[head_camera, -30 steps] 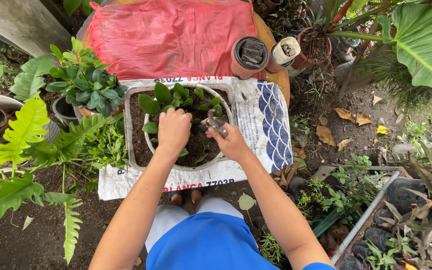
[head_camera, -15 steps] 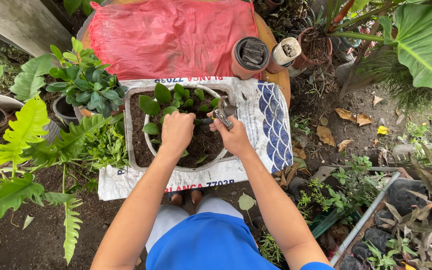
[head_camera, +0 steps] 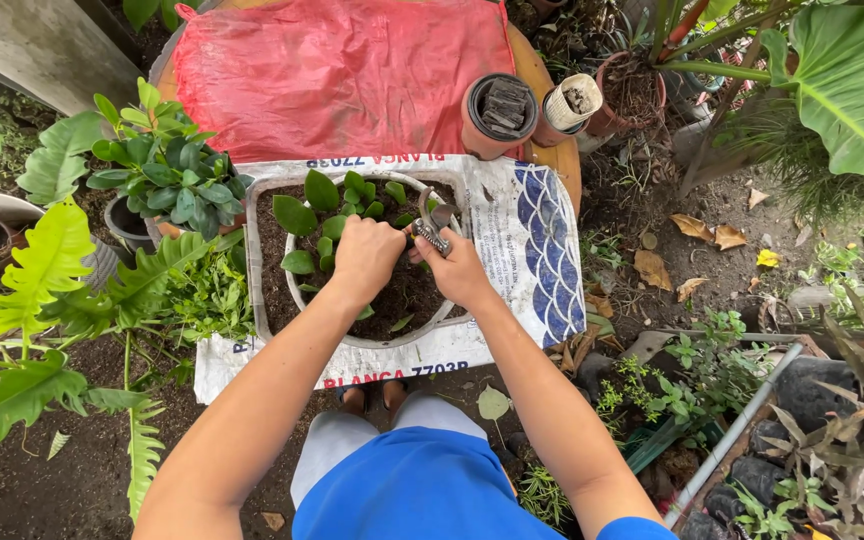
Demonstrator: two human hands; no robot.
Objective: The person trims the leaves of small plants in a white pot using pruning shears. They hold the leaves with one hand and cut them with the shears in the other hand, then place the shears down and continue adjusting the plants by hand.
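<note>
Pruning shears [head_camera: 434, 226] sit in the right hand [head_camera: 455, 268], fingers wrapped tight around the handles, with the metal head poking out just above the knuckles and tilted toward the left hand. The left hand [head_camera: 367, 257] is right next to it, knuckles nearly touching, curled into a loose fist down among the stems of the small green plant [head_camera: 324, 215]. Can't really tell what it's pinching in there, since the fingers are tucked under.

Both hands hover over the round white pot [head_camera: 297, 284] full of dark soil, and that pot sits inside a bigger squarish soil tray [head_camera: 253, 262]. Under both is a white printed sack [head_camera: 537, 240] spread out flat, showing past the right hand with a blue scale pattern.

Beyond the hands, farther from the person, there's a red mesh bag [head_camera: 342, 70] and a couple of terracotta pots [head_camera: 498, 112]. Out past the left hand is a leafy potted plant [head_camera: 160, 170] with dark glossy leaves, plus some bright green fern-like fronds [head_camera: 44, 270].
</note>
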